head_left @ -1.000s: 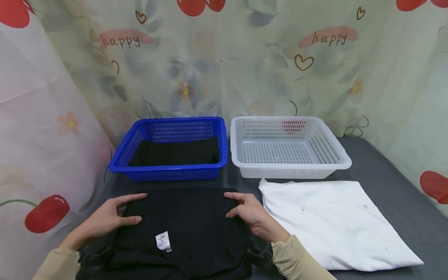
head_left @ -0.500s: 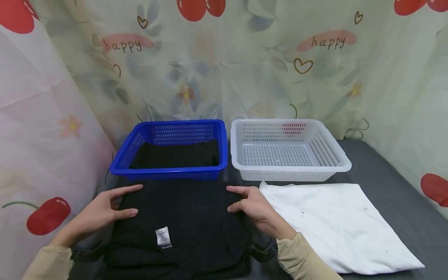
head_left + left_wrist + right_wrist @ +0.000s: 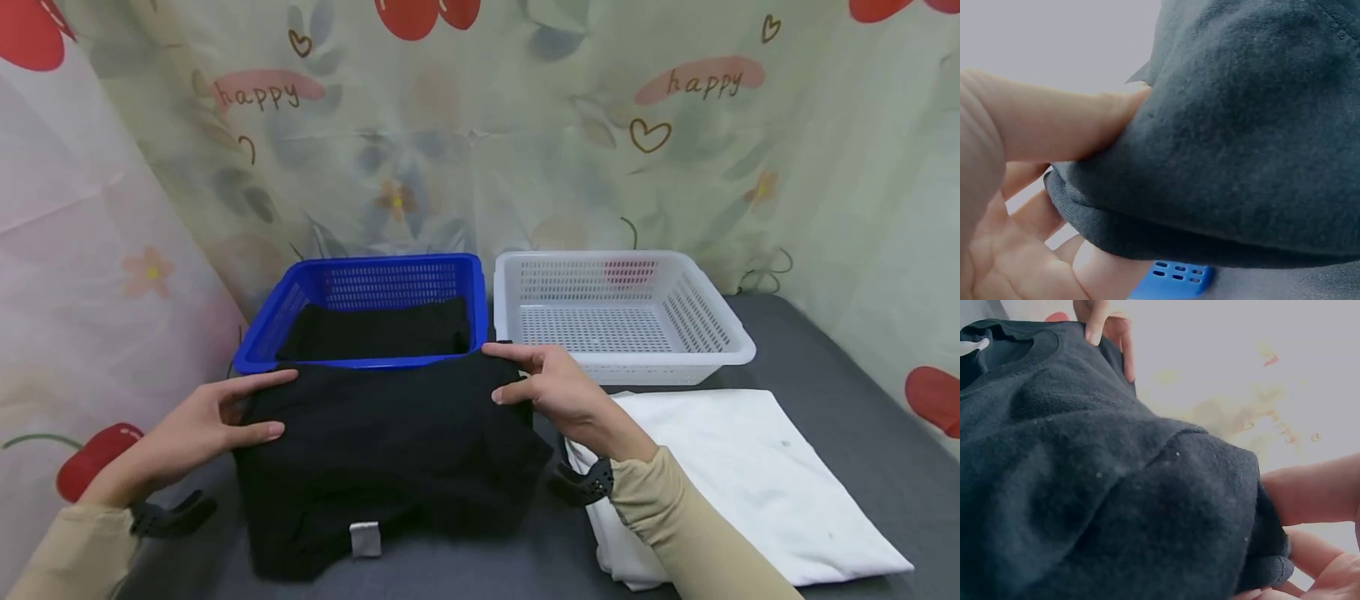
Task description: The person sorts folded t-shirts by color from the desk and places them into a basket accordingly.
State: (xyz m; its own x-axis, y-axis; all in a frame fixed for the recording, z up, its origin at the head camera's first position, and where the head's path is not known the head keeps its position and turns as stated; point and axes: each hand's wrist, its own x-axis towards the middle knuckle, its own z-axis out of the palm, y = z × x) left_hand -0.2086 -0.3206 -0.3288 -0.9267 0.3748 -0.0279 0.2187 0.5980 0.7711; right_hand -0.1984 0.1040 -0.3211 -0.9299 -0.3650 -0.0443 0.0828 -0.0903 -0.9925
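A folded black shirt (image 3: 375, 442) hangs between my two hands, lifted and tilted with its lower part drooping toward me. Its white label (image 3: 366, 539) dangles at the bottom edge. My left hand (image 3: 198, 421) pinches the left side, thumb on the near face and fingers behind the folded layers. On the opposite side my right hand (image 3: 566, 396) grips the cloth the same way, near the upper corner. The round neckline (image 3: 1044, 353) shows in the right wrist view. Behind the shirt stands a blue basket (image 3: 480, 300) with folded black cloth (image 3: 375, 329) inside; the shirt's upper edge overlaps its front rim.
A white basket (image 3: 622, 360) stands right of the blue one. In front of it lies a folded white garment (image 3: 750, 483), partly behind my right forearm. Dark grey cloth covers the table (image 3: 465, 575). A printed curtain (image 3: 480, 167) hangs behind and at the sides.
The black shirt has risen off the table and moved forward toward the blue basket, its label end swinging down. Both hands have moved up with it, the right a little to the right.
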